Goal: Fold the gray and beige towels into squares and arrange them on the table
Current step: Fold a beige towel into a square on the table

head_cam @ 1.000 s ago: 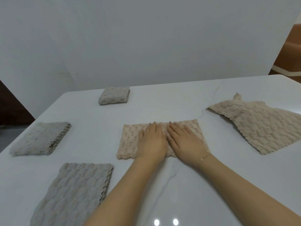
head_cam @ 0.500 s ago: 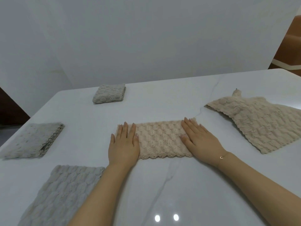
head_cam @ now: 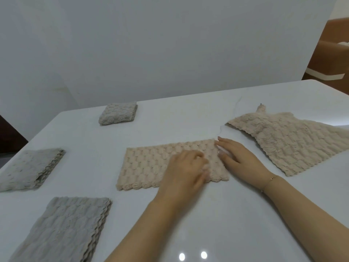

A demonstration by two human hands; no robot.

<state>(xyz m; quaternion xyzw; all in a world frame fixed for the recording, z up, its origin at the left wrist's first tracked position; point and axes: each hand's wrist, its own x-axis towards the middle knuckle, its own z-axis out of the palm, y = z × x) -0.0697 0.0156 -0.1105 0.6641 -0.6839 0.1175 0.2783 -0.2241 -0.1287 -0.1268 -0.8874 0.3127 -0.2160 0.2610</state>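
a white wall (head_cam: 170,53) behind, brown furniture (head_cam: 328,59) far right (partly cut off), thin bracelet (head_cam: 272,179).

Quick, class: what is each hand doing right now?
Left hand: fingers curled, gripping the beige towel.
Right hand: open, resting flat on it.

Left hand crosses to the right end of the folded beige towel

Half a second ago the left hand (head_cam: 186,170) lay flat on the left end of the folded beige towel (head_cam: 151,165); it now sits over the right part, fingers curled at the cloth close to the right hand (head_cam: 238,157). That leaves the towel's left end uncovered. The right hand remains at the right edge, fingers reaching slightly further onto the cloth. One second ago both hands lay together at the middle.
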